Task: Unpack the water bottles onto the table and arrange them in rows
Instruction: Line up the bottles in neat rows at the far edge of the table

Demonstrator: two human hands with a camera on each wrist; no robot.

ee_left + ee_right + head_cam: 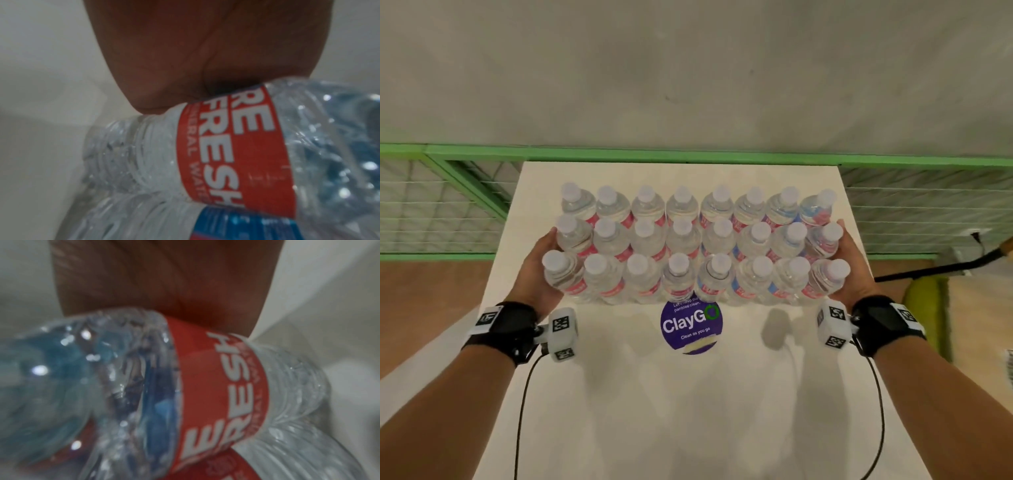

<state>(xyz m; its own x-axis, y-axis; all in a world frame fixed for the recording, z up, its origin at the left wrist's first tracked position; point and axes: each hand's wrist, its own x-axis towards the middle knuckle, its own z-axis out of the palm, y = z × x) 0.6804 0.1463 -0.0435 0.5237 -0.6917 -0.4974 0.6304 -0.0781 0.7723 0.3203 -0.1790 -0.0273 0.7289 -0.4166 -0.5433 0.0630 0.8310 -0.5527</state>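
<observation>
Together, the clear plastic water bottles with white caps and red labels [693, 245] stand upright in three rows of eight on the white table [654, 394]. Both hands are spread flat: the left hand [541, 270] presses the block's left end, the right hand [854, 270] its right end. A round purple "ClayGo" sticker [690, 325] lies just before the front row.

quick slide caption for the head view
Both hands, left and right, press the ends of three bottle rows on the table.
</observation>
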